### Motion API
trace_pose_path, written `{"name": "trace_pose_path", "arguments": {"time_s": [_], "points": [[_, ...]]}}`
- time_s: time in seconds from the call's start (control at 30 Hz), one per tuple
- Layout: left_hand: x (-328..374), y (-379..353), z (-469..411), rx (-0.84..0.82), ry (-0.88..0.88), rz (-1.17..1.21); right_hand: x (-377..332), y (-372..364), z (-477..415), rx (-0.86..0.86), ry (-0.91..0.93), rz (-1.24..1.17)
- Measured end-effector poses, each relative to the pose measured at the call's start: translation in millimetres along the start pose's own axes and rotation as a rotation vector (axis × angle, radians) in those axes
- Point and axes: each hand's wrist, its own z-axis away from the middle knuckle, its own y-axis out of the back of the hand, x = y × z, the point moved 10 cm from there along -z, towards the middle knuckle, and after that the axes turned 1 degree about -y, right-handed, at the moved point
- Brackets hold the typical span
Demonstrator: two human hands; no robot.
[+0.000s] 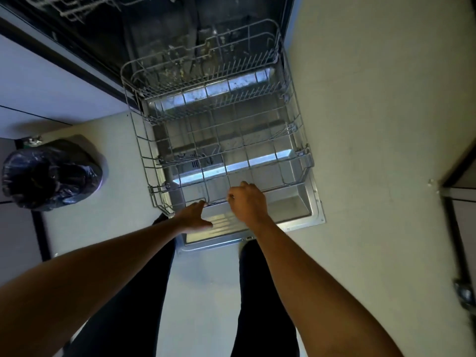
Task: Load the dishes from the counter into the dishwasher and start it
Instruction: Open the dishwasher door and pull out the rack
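The dishwasher's door (296,210) lies folded down flat in front of me. The grey wire lower rack (293,117) is pulled out over it and holds no dishes. My right hand (248,202) curls its fingers over the rack's front rail. My left hand (193,215) reaches the same rail further left, fingers stretched forward with the tips at the wire and the thumb spread. Part of the upper rack (77,9) shows inside the dark tub at the top left. No dishes are in view.
A bin lined with a dark plastic bag (51,173) stands on the pale floor to the left of the door. White cabinet fronts (38,86) run along the left. A dark-edged cabinet (461,202) is at the right. My legs stand just behind the door's edge.
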Motion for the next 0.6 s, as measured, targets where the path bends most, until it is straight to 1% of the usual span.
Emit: {"name": "trace_pose_path", "arguments": {"time_s": [0.17, 0.37, 0.47, 0.6], "points": [[4.4, -26.0, 8.4, -0.021, 0.002, 0.001, 9.0, -13.3, 27.1, -0.013, -0.011, -0.037], [6.0, -33.4, 16.5, 0.023, 0.017, 0.001, 13.9, -15.1, 36.7, 0.033, -0.031, -0.087], [8.8, -29.6, 18.6, 0.016, 0.005, 0.016, 14.3, -14.3, 34.0, 0.005, -0.029, -0.072], [19.7, -11.4, 18.1, 0.026, -0.043, 0.014, 17.4, -19.5, 30.8, -0.088, -0.040, 0.004]]}}
